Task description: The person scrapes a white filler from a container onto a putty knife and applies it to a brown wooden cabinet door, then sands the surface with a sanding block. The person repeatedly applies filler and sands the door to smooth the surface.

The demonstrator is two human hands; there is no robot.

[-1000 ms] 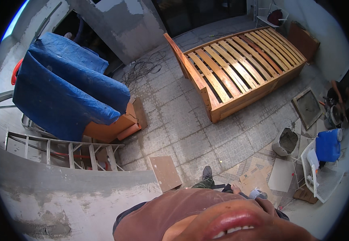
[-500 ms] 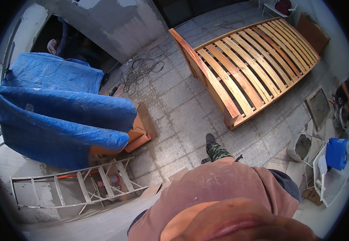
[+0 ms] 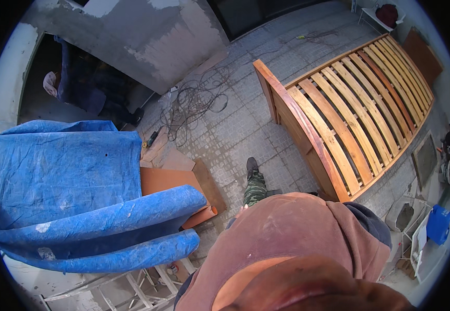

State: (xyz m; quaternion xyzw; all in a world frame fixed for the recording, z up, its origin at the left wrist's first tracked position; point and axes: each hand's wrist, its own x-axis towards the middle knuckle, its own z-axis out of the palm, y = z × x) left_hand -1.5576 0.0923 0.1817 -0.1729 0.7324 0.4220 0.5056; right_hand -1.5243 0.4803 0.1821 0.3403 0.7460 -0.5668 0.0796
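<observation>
Neither of my hands shows clearly; my brown top (image 3: 287,233) hides where they would be. One of my legs, in camouflage trousers (image 3: 255,187) with a dark shoe (image 3: 252,164), steps out ahead on the tiles. To my left, a blue tarp (image 3: 69,166) drapes in thick folds over something, with orange-brown sheets (image 3: 170,179) and a rolled orange piece (image 3: 200,217) sticking out beside it. Ahead to the right stands a wooden bed frame (image 3: 357,111) with pale slats, its headboard end nearest me.
Tangled dark cables (image 3: 191,106) lie on the tiled floor (image 3: 230,140) near a power tool (image 3: 152,137). A ladder (image 3: 137,290) is at the lower left. Another person (image 3: 77,93) is in the dark doorway. A blue container (image 3: 439,224) and a bucket (image 3: 402,215) stand at the right.
My view has moved forward and turned left. The tarp and ladder sit lower, the bed frame is farther right, and more of the person in the doorway shows.
</observation>
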